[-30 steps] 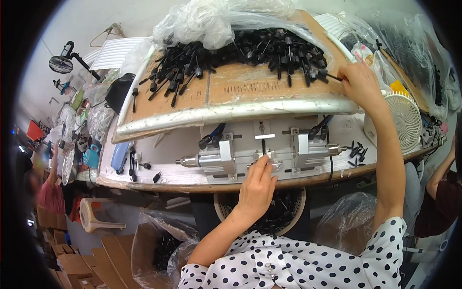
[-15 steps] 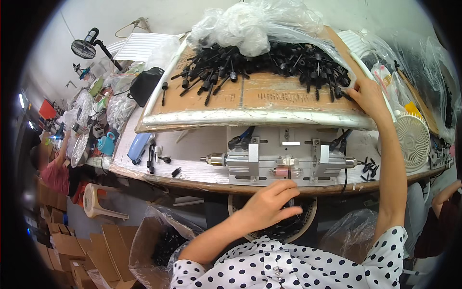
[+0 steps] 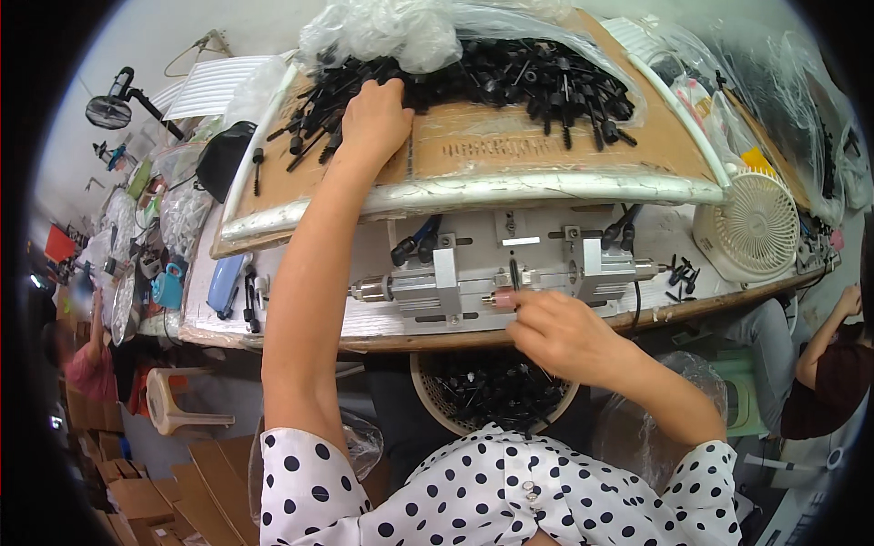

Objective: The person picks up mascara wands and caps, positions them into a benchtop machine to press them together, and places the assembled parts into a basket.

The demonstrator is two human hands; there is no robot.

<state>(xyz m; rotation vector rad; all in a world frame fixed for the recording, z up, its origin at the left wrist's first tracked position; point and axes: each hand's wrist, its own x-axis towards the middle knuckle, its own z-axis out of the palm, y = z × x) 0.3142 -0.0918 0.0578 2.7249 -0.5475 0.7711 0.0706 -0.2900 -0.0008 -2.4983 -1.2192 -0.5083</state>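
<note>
My left hand (image 3: 378, 118) reaches up to the pile of black brush-tipped wands (image 3: 492, 73) on the sloping cardboard board (image 3: 482, 136). Its fingers curl down among the wands, and the fingertips are hidden. At the bench fixture, my right hand (image 3: 564, 335) is closed in a pinch at the pink holder (image 3: 500, 298). A thin black wand (image 3: 513, 275) stands up from those fingertips. Metal clamp blocks (image 3: 446, 282) flank the holder. Below, a round basket (image 3: 423, 387) in front of my body holds many more black pieces.
A white fan (image 3: 754, 223) stands at the right end of the bench, with loose black pieces (image 3: 681, 278) beside it. Clear plastic sheeting (image 3: 391, 36) covers the pile's top. Cardboard boxes (image 3: 214, 482) and a plastic stool (image 3: 173, 400) are at left. Another person's arm (image 3: 824, 341) shows at far right.
My right hand has come down from the board's right edge to the fixture. My left hand has risen from the fixture to the pile. The view has shifted slightly.
</note>
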